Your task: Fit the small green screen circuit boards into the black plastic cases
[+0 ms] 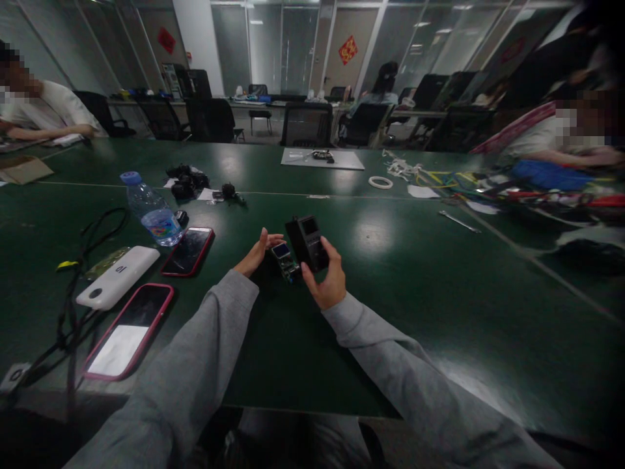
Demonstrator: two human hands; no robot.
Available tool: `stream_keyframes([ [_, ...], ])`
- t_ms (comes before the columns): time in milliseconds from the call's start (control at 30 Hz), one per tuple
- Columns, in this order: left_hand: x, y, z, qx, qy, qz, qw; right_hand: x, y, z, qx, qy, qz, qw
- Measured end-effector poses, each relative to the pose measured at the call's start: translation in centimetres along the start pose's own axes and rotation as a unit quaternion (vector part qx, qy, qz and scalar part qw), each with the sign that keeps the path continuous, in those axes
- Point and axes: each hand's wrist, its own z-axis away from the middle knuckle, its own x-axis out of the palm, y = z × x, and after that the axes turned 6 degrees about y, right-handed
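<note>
My right hand (327, 277) is closed on a black box-shaped case (308, 242) with a small window and buttons on its face, held tilted above the green table. Just left of it, a small circuit board (286, 262) with a dark screen sits close to the tabletop. My left hand (258, 253) is beside the board's upper left, its fingers stretched out and apart. Whether the fingertips touch the board is hard to tell.
Left on the green table (415, 339) are a water bottle (156, 212), a red-edged phone (189, 251), a white power bank (118, 278), a pink-edged phone (129, 332) and black cables. Ahead are black parts (188, 181), a tape roll (380, 182) and a wrench (459, 222). People sit at both sides.
</note>
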Motion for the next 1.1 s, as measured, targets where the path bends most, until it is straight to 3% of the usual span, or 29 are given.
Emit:
stream_keyframes([
  [67, 0.0, 0.3, -0.1, 0.009, 0.018, 0.006, 1.0, -0.5, 1.2, -0.7, -0.014, 0.044, 0.031, 0.998],
  [133, -0.1, 0.5, 0.0, 0.015, 0.018, -0.013, 1.0, -0.5, 2.8, -1.0, -0.004, 0.042, 0.048, 0.998],
  [333, -0.4, 0.0, 0.0, 0.043, -0.046, -0.094, 0.994, 0.8, 5.9, 0.0, 0.093, -0.073, 0.078, 0.99],
  [433, -0.7, 0.0, 0.0, 0.052, -0.059, -0.114, 0.99, 1.3, 6.2, 0.4, 0.087, -0.125, 0.092, 0.984],
  [500, -0.7, 0.1, 0.1, 0.05, -0.064, -0.113, 0.99, 1.3, 6.3, 0.5, 0.065, -0.125, 0.112, 0.984],
  [667, -1.0, 0.7, 0.5, 0.051, -0.078, -0.105, 0.99, 0.6, 5.0, -0.3, 0.029, -0.02, 0.145, 0.989],
  [767, -1.1, 0.9, 0.6, 0.05, -0.099, -0.104, 0.988, 0.0, 3.0, -0.6, 0.008, 0.004, 0.107, 0.994],
  [833, -1.1, 0.9, 0.7, 0.053, -0.106, -0.107, 0.987, -0.1, 1.6, -0.4, -0.019, -0.017, 0.073, 0.997],
  [933, -1.1, 0.7, 0.6, 0.066, -0.1, -0.11, 0.987, 0.4, -0.2, 0.4, -0.056, -0.099, 0.033, 0.993],
  [1100, -1.1, 0.1, 0.3, 0.071, -0.086, -0.091, 0.99, 1.8, -0.3, 1.7, -0.045, -0.179, 0.024, 0.982],
])
